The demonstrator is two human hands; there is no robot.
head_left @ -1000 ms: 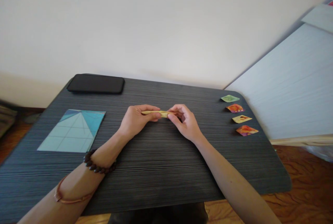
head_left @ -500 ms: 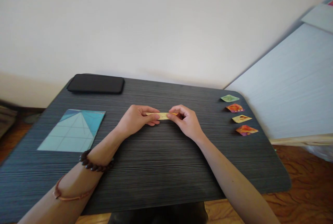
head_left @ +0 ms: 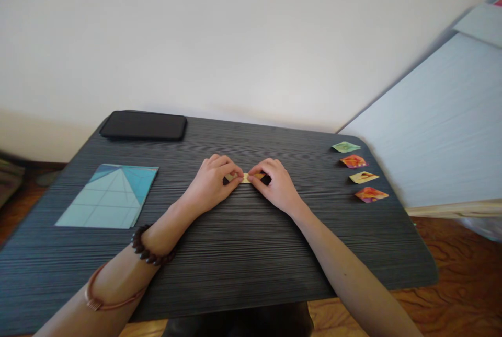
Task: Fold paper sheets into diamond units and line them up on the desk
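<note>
A small strip of folded yellow paper lies between my two hands at the middle of the dark table. My left hand pinches its left part between thumb and fingers. On the other side, my right hand grips the paper the same way, its thumb close to the left one. Fingers cover much of the paper, so only its middle and bits of both ends show. A dark beaded bracelet and a reddish-brown band circle my left wrist and forearm.
Folded paper pieces stand in a column at the right: green, orange, yellow and another orange one. Teal patterned paper sheets lie at the left. Behind them rests a black phone, near the wall.
Both hands have shifted their grip inward along the yellow paper, so thumbs are nearer each other and less of its middle shows. My left forearm has moved slightly right.
</note>
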